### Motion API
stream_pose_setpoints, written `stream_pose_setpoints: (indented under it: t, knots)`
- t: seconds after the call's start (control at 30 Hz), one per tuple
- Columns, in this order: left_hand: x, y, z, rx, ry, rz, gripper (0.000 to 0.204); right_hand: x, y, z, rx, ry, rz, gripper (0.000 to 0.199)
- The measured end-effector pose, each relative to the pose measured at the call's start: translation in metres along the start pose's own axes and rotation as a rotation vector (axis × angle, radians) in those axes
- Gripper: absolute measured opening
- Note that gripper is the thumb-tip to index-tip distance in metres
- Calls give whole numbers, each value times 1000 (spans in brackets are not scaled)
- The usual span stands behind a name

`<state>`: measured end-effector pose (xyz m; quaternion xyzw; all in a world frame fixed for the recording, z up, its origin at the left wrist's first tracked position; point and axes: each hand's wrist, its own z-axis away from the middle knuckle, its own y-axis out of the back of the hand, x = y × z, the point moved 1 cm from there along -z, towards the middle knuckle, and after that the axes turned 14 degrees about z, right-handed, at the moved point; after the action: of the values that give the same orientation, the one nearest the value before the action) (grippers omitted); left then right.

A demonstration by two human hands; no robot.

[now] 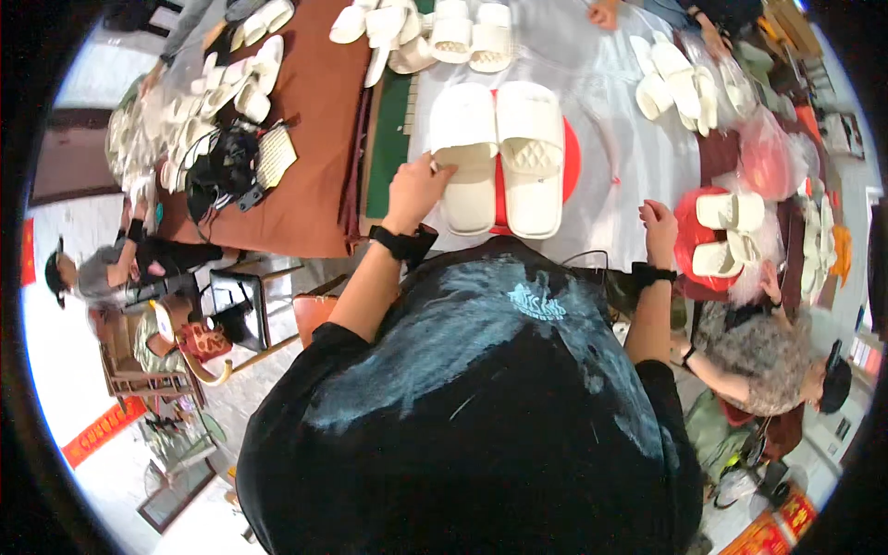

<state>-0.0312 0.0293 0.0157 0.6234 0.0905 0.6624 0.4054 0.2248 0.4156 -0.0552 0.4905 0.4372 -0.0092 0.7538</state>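
Slippers: a white pair (499, 153) lies side by side just ahead of both hands, long axes running away from the person, toes far.
Table: its pale sheet (610, 157) spreads beyond the hands; the pair sits over a red round patch (571, 166).
Left hand (414, 190): nearer, touching the left slipper's near edge, fingers curled onto it; whether it truly grips, I cannot tell.
Right hand (659, 222): apart to the pair's right, loosely closed, seemingly holding nothing.
Other slippers (680, 79): well beyond the right hand.
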Motion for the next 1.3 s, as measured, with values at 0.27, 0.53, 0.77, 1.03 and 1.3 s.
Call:
stream_pose_setpoints:
  t: [0.27,0.53,0.77,1.03,1.3]
  knots:
    - [-1,7,0,-100,33,196,30,115,-51,7,-69,-264,46,25]
    - [-24,8,14,-113,254,575,54,123,-105,-18,-110,-165,237,25]
    - [-41,18,40,-49,355,652,44,133,-120,-42,-199,-79,513,32]
    - [-95,7,88,-22,409,635,32,132,-114,-36,-167,-230,215,21]
    - [-107,-12,101,7,409,747,31,155,-115,-40,-284,-435,-56,19]
